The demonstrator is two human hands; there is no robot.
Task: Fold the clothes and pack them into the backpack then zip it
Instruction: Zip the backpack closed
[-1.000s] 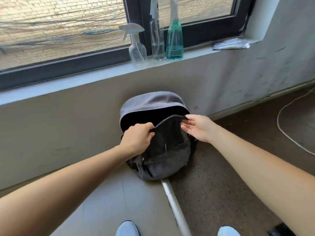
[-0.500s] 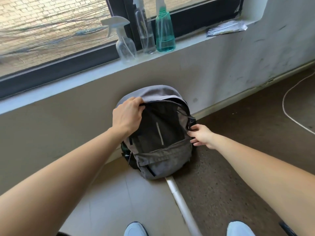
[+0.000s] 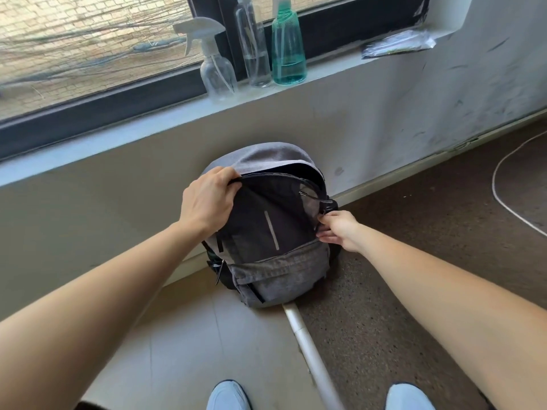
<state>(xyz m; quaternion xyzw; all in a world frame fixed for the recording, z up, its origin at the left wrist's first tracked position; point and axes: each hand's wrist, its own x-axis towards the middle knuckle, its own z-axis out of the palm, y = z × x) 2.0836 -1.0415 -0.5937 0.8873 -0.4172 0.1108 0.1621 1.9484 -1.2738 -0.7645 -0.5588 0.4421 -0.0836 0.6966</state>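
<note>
A grey and black backpack (image 3: 275,261) stands upright on the floor, leaning against the wall under the window. Its front panel lies up against the top, with the zip line curving over it. My left hand (image 3: 207,199) grips the upper left edge of the front panel by the zip. My right hand (image 3: 337,229) pinches something small at the bag's right side, near the zip pull (image 3: 307,195) and a black buckle; what it pinches is hidden by the fingers. No clothes are in view.
Three spray bottles (image 3: 254,45) and a plastic packet (image 3: 396,45) sit on the window sill. A white pipe (image 3: 310,353) runs along the floor from the bag toward my shoes (image 3: 228,395). A white cable (image 3: 509,199) curves on the brown floor at right.
The bag's front panel, hanging open a second ago, has been lifted up against the top. My left hand rose with its edge; my right hand dropped to the bag's right side.
</note>
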